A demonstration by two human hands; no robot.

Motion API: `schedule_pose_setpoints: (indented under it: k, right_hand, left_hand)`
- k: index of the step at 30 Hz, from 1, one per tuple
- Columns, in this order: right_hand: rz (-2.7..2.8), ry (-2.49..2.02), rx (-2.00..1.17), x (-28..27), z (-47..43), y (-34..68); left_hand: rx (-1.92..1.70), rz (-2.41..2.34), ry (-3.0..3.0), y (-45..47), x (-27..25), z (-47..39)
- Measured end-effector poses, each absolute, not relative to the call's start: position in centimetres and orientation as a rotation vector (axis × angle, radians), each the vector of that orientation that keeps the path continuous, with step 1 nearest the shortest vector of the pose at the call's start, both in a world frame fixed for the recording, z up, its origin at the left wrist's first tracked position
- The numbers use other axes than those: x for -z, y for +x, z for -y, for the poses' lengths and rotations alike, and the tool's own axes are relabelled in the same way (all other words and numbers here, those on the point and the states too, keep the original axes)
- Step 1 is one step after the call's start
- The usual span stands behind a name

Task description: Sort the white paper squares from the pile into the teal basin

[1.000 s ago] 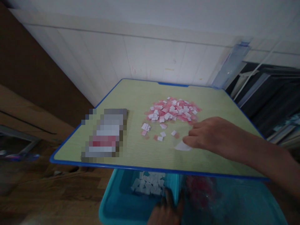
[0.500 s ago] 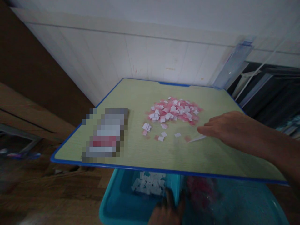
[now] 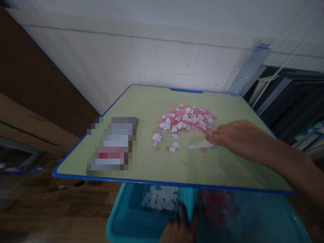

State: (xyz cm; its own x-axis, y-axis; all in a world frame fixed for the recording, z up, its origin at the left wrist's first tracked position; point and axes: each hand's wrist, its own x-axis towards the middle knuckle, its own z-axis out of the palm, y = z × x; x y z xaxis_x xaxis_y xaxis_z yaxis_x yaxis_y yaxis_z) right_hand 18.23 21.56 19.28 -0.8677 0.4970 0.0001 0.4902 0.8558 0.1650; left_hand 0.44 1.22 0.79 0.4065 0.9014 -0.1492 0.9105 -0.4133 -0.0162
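1. Right hand (image 3: 231, 135): a white slip (image 3: 202, 145) is pinched between thumb and fingers above the tabletop (image 3: 141, 101), between its centre and right edge. A small white square (image 3: 191, 147) is met by the slip's tip; whether the two are joined cannot be told.
2. Left hand (image 3: 178, 229): placed at the teal tub (image 3: 113, 216), below the near edge. Fingers are spread near the divider; whether anything is gripped cannot be told.
3. Progress, as judged: most small pieces are collected in a heap (image 3: 186, 118) toward the far edge. A small stack (image 3: 157, 136) and loose squares (image 3: 174, 148) are left apart, nearer the near edge; the slip is not yet let go. White sheets (image 3: 160, 199) remain as stock in the tub's left compartment.
4. Materials: the heap is composed of matte, paper-like white squares mixed with thin, pink, seemingly translucent pieces. The tub is moulded in smooth plastic, with red material (image 3: 217, 206) under a glossy film at right. The tabletop is pale green, faintly grained, blue-edged.
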Motion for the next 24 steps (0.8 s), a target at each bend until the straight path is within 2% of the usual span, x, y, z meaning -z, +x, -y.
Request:
schedule_pose_setpoints:
  k: [9,16,24]
  right_hand:
    - [-2.963,0.677,-0.301,-20.0,-17.9,19.0]
    - [-3.059,0.555,-0.270,-19.5,-16.2,14.7]
    - [-3.154,0.992,-0.092,-20.5,-18.6,14.3]
  left_hand:
    - [0.270,-1.643,2.565,0.6,-0.8,-1.2]
    - [0.191,-1.587,2.585,0.0,-0.1,-1.1]
    - [0.176,-1.606,2.614,0.0,-0.2,-1.2]
